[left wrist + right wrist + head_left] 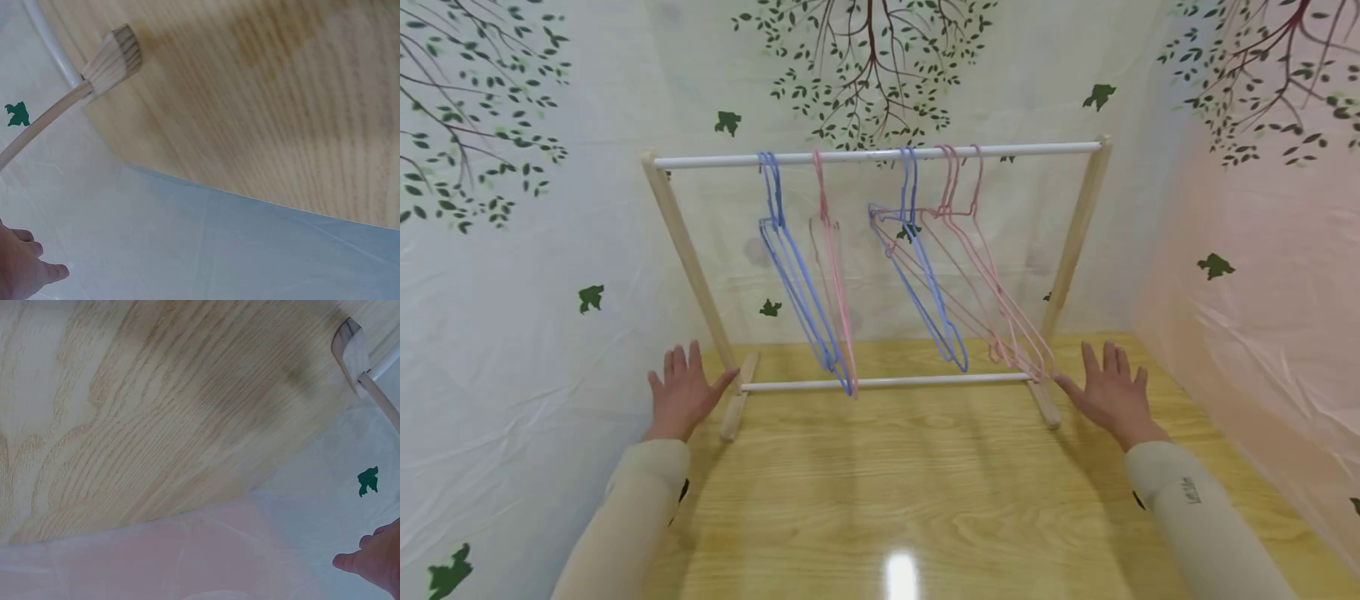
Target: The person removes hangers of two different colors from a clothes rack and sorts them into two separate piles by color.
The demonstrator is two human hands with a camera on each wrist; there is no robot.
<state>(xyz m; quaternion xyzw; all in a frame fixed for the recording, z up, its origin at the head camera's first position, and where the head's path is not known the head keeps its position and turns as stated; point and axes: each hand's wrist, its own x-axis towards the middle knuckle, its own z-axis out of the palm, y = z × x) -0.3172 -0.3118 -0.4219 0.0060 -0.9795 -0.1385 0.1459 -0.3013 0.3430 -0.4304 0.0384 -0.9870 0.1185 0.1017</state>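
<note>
A small clothes rack with wooden legs and a white top rail [707,162] stands on the wooden table. Blue hangers [797,283] and pink hangers [835,292] hang left of the rail's middle. On the right half are more blue hangers [936,292] and several pink hangers [992,275], partly overlapping. My left hand [682,396] is spread beside the rack's left foot [733,417], holding nothing. Fingers apart, my right hand [1112,393] is near the right foot [1045,406], also holding nothing. In the wrist views, only parts of the left hand [28,265] and right hand [375,559] show.
A white lower bar [940,380] joins the two feet. The wood-grain tabletop [880,483] spreads in front of the rack. Sheeting printed with branches and leaves [587,108] covers the back and left; on the right hangs pinkish sheeting [1262,333].
</note>
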